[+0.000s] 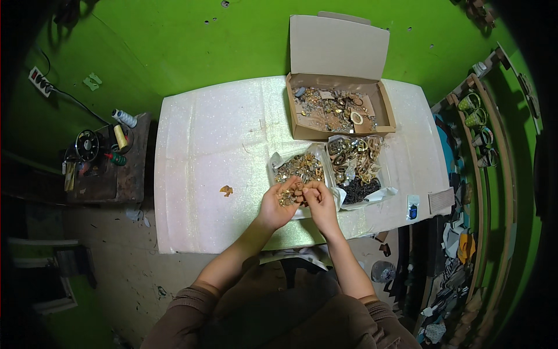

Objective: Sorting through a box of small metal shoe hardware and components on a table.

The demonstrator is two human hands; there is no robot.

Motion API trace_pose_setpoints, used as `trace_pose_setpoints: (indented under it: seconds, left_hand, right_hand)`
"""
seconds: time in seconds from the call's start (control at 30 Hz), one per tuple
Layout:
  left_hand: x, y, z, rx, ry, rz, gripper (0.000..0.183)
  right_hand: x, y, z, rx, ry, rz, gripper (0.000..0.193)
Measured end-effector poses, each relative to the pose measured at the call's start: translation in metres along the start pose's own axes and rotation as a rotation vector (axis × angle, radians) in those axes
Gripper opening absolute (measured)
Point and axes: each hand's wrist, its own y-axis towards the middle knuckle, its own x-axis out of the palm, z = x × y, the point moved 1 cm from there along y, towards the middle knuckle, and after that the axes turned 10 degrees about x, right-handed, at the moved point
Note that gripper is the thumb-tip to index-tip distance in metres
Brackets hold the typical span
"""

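Observation:
Palm up and cupped, my left hand [275, 208] holds a small heap of gold and brown metal fittings [287, 199]. My right hand [321, 208] is beside it, thumb and fingertips pinched together at the edge of the heap; what they grip is too small to make out. Both hands are over the near edge of a white-lined tray [271, 168] of mixed metal bits. A second lined tray [383, 189] adjoins it on the right, with buckles and rings [356, 154] and a dark heap of small black pieces [358, 189].
Behind the trays an open cardboard box [338, 49] holds loose fittings. A brown scrap [226, 190] lies on the glittery white table [197, 139]. At right are a small packet [412, 207] and grey card [442, 201]. A side table [125, 180] carries thread spools [124, 118].

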Motion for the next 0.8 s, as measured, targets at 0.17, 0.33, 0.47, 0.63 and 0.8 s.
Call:
trace_pose_setpoints:
  seconds: [0.17, 0.33, 0.47, 0.63, 0.8]
  left_hand:
    - [0.003, 0.01, -0.007, 0.022, 0.042, 0.101, 0.034]
    - [0.003, 0.022, -0.014, 0.091, 0.206, 0.158, 0.032]
    - [0.016, 0.02, -0.016, 0.214, 0.428, 0.124, 0.039]
    - [0.05, 0.008, -0.028, 0.275, 0.828, 0.135, 0.042]
    - [0.056, 0.009, -0.045, 0.547, 1.213, 0.028, 0.036]
  right_hand:
    - [-0.019, 0.001, -0.005, 0.072, 0.015, 0.023, 0.011]
    - [-0.04, 0.004, -0.011, 0.112, 0.011, 0.031, 0.011]
    - [-0.057, 0.01, -0.017, 0.146, -0.001, -0.022, 0.012]
    - [-0.081, 0.017, -0.02, 0.183, 0.022, -0.111, 0.012]
    - [-0.101, 0.02, -0.026, 0.104, -0.167, -0.212, 0.01]
